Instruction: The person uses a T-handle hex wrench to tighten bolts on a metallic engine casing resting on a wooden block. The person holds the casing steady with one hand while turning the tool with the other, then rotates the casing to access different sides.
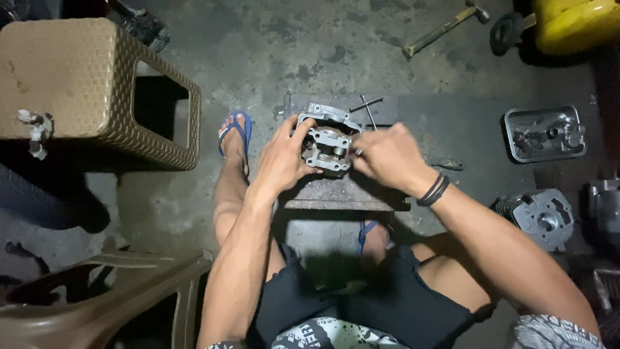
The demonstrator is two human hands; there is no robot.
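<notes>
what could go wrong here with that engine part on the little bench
1. The metal engine part sits on a small wooden bench above a sandalled foot; if the left hand slips, it may fall on the toes.
2. The T-shaped tool lies by the bench's far edge and might get knocked off.

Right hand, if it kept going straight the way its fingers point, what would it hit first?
The right hand points left at the grey engine part, already at its edge, so it meets that first; the left hand holds the far side.
</notes>
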